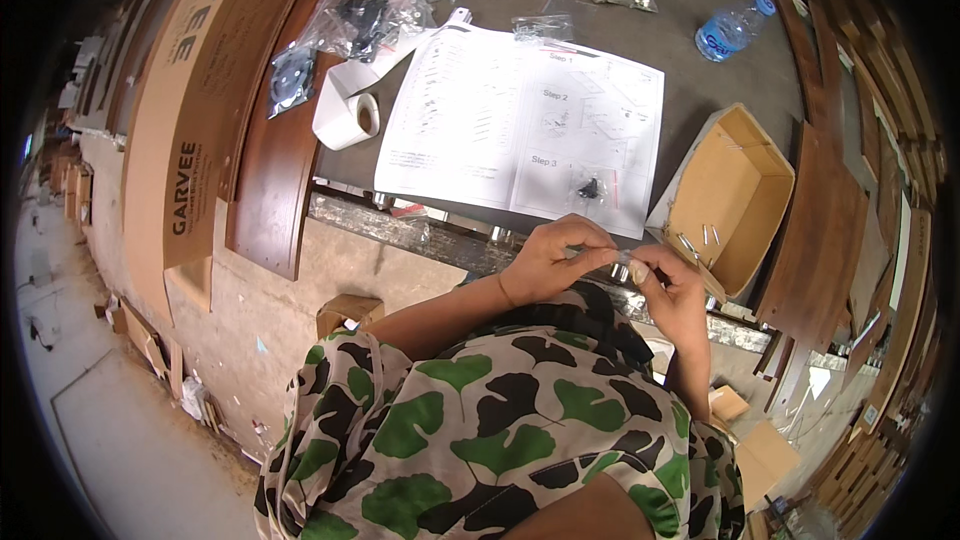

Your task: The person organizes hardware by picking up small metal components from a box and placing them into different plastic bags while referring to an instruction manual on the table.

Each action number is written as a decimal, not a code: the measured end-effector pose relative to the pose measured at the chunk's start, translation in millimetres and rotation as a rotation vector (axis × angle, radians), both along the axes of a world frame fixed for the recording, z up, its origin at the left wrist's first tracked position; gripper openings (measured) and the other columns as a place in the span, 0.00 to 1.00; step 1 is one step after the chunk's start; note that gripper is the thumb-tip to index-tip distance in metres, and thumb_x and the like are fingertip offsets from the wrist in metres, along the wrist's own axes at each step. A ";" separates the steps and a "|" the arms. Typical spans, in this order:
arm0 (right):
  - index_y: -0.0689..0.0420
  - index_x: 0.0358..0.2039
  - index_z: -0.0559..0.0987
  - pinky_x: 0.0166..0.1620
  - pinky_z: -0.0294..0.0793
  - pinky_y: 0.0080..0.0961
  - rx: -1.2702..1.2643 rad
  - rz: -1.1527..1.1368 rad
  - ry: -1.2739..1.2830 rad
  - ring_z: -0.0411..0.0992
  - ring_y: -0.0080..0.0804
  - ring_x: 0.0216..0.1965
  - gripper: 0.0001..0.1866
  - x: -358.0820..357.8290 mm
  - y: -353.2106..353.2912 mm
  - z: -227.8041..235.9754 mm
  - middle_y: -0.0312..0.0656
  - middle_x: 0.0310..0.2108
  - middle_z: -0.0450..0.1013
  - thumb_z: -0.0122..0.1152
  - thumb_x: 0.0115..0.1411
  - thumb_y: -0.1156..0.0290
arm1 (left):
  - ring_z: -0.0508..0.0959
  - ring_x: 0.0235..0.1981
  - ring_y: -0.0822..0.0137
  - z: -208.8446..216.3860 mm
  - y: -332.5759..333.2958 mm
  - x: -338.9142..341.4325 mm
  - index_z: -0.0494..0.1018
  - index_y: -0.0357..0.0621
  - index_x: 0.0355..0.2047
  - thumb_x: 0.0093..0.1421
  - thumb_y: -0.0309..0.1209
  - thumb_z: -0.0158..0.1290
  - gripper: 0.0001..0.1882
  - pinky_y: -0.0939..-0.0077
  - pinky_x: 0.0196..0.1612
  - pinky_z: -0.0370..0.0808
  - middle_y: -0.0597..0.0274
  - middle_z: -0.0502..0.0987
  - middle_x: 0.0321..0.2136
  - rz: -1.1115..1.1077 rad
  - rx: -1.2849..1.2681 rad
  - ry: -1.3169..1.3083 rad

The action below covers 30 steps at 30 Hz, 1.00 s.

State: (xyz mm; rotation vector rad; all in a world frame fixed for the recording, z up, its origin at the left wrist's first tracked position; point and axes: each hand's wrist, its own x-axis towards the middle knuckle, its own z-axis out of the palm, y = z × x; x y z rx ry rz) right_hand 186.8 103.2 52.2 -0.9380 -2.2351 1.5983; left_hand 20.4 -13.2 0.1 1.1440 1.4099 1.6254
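Observation:
At the table's near edge, my left hand [562, 258] and my right hand [672, 290] meet with thumbs and fingertips pinched together. Something small and pale or see-through seems to be between them, too small to make out. Just beyond lies an instruction booklet [450, 120], spread flat. A small clear zip bag [592, 186] with a black part in it rests on its lower right page. To the right of my hands stands an open cardboard box [745, 155] with several small metal pins [690, 243] inside.
Left of the booklet are a roll of white labels [350, 120], bagged hardware [370, 20] and a long brown board [275, 180]. A tall carton [185, 140] stands farther left. A water bottle [735, 30] is at the far right, near brown panels [820, 230].

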 end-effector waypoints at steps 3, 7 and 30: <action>0.63 0.35 0.77 0.33 0.67 0.18 -0.015 0.011 0.095 0.68 0.23 0.30 0.05 -9.1 -5.2 5.9 0.40 0.31 0.73 0.58 0.56 0.81 | 0.76 0.30 0.73 2.9 -0.6 -12.2 0.78 0.37 0.33 0.56 0.29 0.60 0.08 0.79 0.35 0.72 0.60 0.79 0.28 -0.061 -0.140 -0.185; 0.64 0.35 0.76 0.29 0.62 0.13 -0.123 -0.056 0.037 0.63 0.15 0.26 0.04 -10.7 -0.7 -4.3 0.32 0.26 0.70 0.56 0.61 0.77 | 0.74 0.31 0.76 -5.0 -0.3 -17.0 0.78 0.37 0.34 0.56 0.30 0.60 0.09 0.81 0.36 0.72 0.63 0.78 0.29 -0.181 -0.230 -0.376; 0.63 0.33 0.74 0.37 0.62 0.13 0.064 -0.055 0.152 0.63 0.19 0.32 0.03 -55.7 2.3 -6.1 0.35 0.35 0.67 0.59 0.58 0.79 | 0.73 0.32 0.79 -3.6 11.8 -49.2 0.78 0.37 0.31 0.56 0.28 0.60 0.07 0.84 0.36 0.69 0.66 0.78 0.29 -0.104 -0.029 -0.497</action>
